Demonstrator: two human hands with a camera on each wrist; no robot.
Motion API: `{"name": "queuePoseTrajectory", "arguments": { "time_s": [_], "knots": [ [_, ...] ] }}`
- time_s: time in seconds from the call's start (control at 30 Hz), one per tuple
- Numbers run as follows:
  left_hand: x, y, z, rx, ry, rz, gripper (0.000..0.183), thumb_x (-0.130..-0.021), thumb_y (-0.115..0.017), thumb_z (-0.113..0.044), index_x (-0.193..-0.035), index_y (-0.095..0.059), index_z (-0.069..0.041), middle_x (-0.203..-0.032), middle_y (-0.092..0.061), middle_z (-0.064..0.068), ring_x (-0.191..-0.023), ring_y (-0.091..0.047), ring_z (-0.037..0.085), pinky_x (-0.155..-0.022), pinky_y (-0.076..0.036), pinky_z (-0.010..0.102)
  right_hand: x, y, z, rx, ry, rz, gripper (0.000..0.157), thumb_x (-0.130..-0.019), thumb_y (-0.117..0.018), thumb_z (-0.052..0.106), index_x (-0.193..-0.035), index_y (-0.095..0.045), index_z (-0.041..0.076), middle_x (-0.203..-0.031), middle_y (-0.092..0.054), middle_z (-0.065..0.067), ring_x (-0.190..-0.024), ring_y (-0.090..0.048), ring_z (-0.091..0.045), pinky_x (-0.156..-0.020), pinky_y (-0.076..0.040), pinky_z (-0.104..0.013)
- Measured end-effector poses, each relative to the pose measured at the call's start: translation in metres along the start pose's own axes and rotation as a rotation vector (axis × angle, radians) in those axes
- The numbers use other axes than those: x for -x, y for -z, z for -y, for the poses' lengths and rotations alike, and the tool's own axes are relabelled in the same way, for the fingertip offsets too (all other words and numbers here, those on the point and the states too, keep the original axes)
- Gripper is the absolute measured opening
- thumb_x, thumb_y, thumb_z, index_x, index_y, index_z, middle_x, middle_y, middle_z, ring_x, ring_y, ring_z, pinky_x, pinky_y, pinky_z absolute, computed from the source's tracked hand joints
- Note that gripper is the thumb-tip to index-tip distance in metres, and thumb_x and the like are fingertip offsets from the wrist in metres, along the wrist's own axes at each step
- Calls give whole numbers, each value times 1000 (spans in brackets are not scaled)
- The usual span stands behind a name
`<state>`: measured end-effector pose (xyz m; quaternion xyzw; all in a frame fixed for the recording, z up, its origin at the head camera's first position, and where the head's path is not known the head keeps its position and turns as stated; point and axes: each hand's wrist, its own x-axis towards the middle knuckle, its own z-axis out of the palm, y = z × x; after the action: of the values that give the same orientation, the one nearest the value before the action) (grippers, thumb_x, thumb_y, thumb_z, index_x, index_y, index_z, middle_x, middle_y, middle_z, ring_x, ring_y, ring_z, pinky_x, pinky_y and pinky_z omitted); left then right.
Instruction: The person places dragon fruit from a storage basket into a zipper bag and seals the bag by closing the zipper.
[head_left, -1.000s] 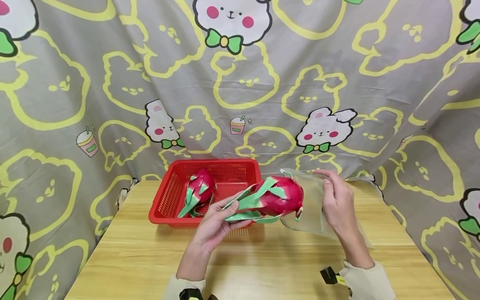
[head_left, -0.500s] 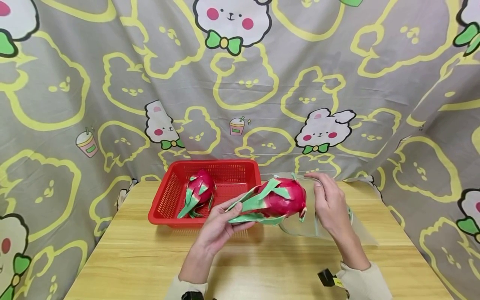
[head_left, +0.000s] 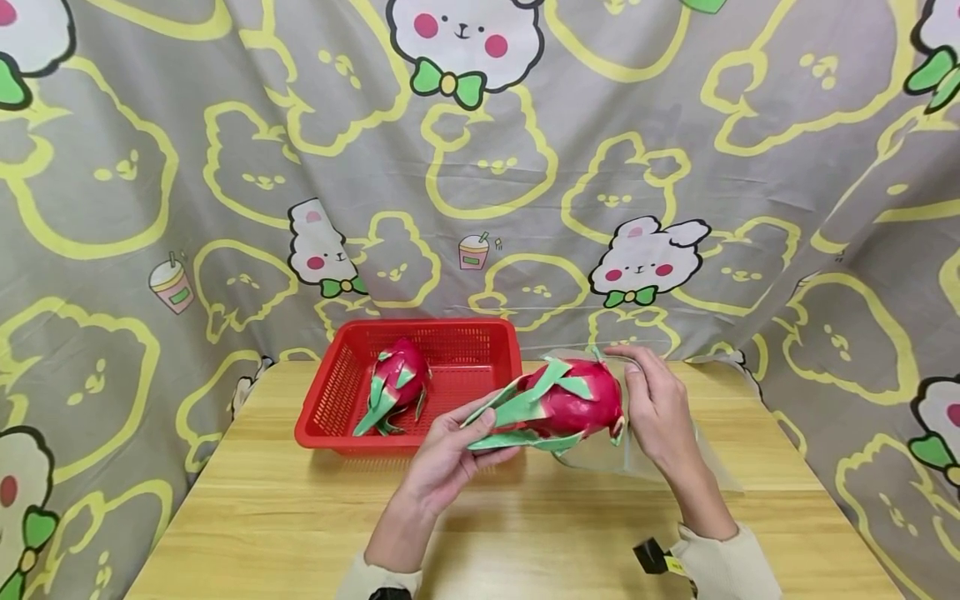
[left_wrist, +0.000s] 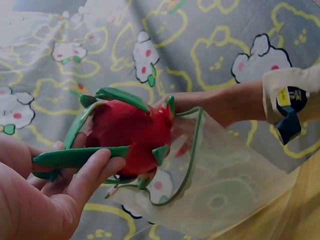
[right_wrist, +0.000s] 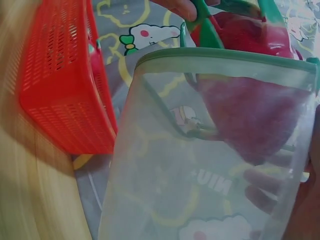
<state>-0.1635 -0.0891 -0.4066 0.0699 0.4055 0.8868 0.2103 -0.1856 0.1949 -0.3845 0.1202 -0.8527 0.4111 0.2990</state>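
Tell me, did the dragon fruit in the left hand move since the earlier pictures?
Yes. In the head view, the dragon fruit held by the left hand has shifted slightly right against the red basket, which stays put.

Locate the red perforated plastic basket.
In the head view, the red perforated plastic basket sits left of centre on the light wooden table, just beyond the left hand.
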Motion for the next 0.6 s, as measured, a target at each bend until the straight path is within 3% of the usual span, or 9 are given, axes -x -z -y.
{"name": "queuePoseTrajectory", "arguments": {
  "time_s": [0.13, 0.33, 0.47, 0.5, 0.6],
  "knots": [
    [3, -2, -3, -23, -26, -2, 49, -106, -53, -5, -153, -42, 3, -132, -62, 19, -111, -69, 31, -88, -57, 45, 0, 0, 1, -5, 0, 8, 33, -107, -41, 10, -124, -71, 11, -124, -68, -4, -114, -58, -23, -91, -44, -46],
    [9, -1, -10, 75, -35, 0, 42, -107, -52, -7, -148, -53, -4, -132, -61, 18, -115, -66, 33, -89, -58, 45, -3, -4, 0, -7, -5, 24, 34, -108, -40, 11, -125, -70, 9, -124, -67, -7, -111, -58, -25, -91, -46, -51],
    [10, -2, -11, 90, -20, 15, 44, -107, -52, -9, -151, -49, -4, -135, -61, 18, -117, -65, 33, -90, -58, 44, -4, -5, 1, -5, -20, 26, 34, -108, -40, 12, -125, -70, 10, -124, -68, -6, -113, -59, -26, -93, -47, -52],
    [9, -3, -11, 86, -14, 16, 46, -107, -52, -9, -152, -47, -3, -136, -60, 18, -118, -65, 32, -90, -57, 44, -4, -4, 2, -4, -26, 23, 34, -108, -40, 12, -125, -70, 11, -123, -68, -6, -110, -59, -24, -92, -47, -49],
    [7, -3, -9, 67, 3, 8, 51, -107, -53, -10, -155, -40, 0, -139, -59, 20, -118, -65, 32, -90, -57, 44, -3, -2, 3, -5, -44, 13, 34, -108, -41, 12, -125, -71, 14, -95, -67, -5, -82, -60, -19, -80, -47, -36]
  ]
}}
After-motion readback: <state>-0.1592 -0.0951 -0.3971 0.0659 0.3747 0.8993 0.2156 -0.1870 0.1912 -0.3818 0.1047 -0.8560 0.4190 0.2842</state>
